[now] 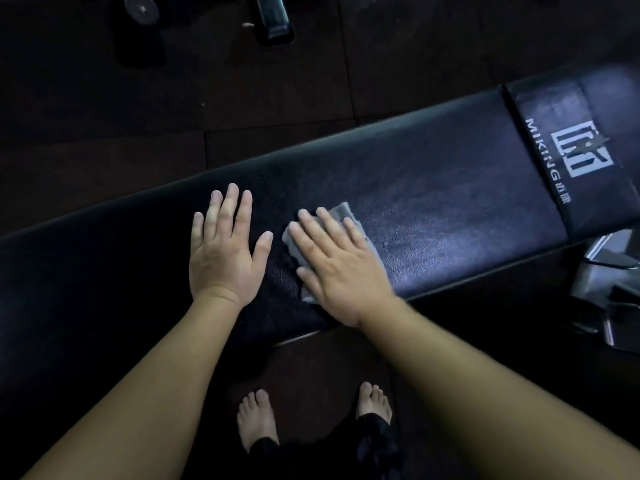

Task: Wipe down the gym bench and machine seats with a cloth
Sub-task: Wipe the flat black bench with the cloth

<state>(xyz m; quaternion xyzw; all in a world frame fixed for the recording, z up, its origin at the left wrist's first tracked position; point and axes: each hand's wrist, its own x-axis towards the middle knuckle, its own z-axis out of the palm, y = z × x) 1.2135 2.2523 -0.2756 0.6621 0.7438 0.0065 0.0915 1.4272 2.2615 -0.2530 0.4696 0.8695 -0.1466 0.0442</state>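
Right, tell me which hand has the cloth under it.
The right hand. It lies flat, fingers straight, on the grey cloth. The left hand rests flat on the bare black bench pad beside it.

You are in a gym: a long black padded bench with a white brand logo crosses dark rubber floor tiles, with a round metal weight beyond it and a steel frame at your right.
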